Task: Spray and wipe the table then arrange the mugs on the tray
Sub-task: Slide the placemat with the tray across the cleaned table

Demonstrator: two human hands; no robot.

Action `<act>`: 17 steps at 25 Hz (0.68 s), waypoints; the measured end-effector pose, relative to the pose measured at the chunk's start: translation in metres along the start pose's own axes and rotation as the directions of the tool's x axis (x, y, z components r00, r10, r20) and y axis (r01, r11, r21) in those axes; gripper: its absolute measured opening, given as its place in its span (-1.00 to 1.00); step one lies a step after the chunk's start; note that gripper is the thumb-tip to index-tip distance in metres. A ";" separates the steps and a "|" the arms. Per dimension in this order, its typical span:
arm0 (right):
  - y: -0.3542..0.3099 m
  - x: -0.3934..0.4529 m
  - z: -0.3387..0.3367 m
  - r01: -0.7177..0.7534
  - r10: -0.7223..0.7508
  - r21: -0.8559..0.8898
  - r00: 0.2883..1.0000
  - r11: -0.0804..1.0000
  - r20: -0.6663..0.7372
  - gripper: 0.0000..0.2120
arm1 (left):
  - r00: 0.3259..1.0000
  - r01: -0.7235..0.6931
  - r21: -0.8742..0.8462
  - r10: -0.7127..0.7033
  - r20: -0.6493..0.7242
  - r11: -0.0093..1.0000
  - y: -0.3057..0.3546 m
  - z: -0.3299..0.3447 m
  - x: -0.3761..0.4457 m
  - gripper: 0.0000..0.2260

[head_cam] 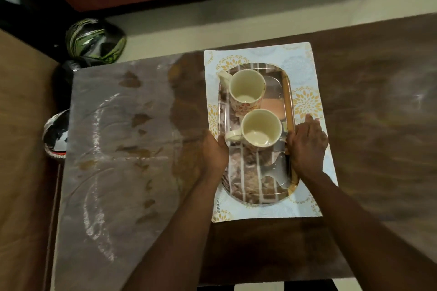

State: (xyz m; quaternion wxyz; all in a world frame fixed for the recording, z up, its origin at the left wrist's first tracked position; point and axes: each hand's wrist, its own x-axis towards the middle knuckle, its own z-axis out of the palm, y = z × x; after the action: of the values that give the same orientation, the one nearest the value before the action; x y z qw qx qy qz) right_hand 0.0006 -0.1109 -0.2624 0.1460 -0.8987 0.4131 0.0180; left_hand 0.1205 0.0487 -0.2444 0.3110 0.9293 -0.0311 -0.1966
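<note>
1. I see both hands on the tray (256, 186), which sits on a patterned placemat (305, 66) on the counter (378, 113). The left hand (214, 151) grips the left rim with its thumb hooked over the edge, and the right hand (306, 143) lies against the right rim with fingers fairly straight.
2. The far mug (247, 87) and near mug (260, 129) stand upright on the tray, close together, possibly touching. I can't be sure through the blur. A jerk or tilt could knock them together or tip one over.
3. The right hand's hold looks loose to me, so if the tray is lifted or pushed, that side could slip or drop.
4. The placemat may slide or bunch under a pushed tray.
5. Wet streaks (99, 149) cover the counter's left part, so I'd judge it slippery there.
</note>
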 end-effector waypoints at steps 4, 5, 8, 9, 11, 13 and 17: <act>0.104 0.021 -0.030 -0.051 0.053 -0.048 0.998 0.998 0.028 -0.63 | 0.994 -0.081 0.006 0.080 0.068 0.997 0.068 0.075 -0.030 -0.70; 0.128 0.026 -0.036 -0.065 0.067 -0.062 0.997 0.996 0.030 -0.62 | 0.993 -0.075 0.006 0.074 0.095 0.997 0.082 0.091 -0.036 -0.72; 0.192 0.037 -0.056 -0.098 0.101 -0.061 0.994 0.993 0.044 -0.58 | 0.985 -0.086 -0.018 0.087 0.148 0.996 0.117 0.134 -0.054 -0.72; 0.208 0.039 -0.062 -0.088 0.091 -0.061 0.995 0.994 0.049 -0.58 | 0.983 -0.087 -0.018 0.089 0.162 0.996 0.125 0.145 -0.059 -0.71; 0.227 0.042 -0.069 -0.033 0.034 -0.017 0.998 0.999 0.049 -0.61 | 0.983 -0.059 -0.022 0.062 0.174 0.998 0.130 0.153 -0.062 -0.71; 0.240 0.041 -0.082 -0.035 0.028 0.147 0.998 0.989 0.054 -0.65 | 0.989 0.018 -0.097 -0.003 0.147 0.995 0.140 0.149 -0.062 -0.71; 0.250 0.028 -0.123 -0.024 0.068 0.434 0.994 0.901 -0.085 -0.68 | 0.937 -0.305 -0.214 0.253 -0.240 0.928 0.199 0.115 -0.071 -0.69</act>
State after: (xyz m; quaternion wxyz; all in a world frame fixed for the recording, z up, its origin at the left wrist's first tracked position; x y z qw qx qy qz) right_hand -0.1792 -0.3196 -0.2105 0.3207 -0.8337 0.4347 -0.1147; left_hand 0.0234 -0.1637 -0.1860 0.4511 0.8845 -0.1061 -0.0542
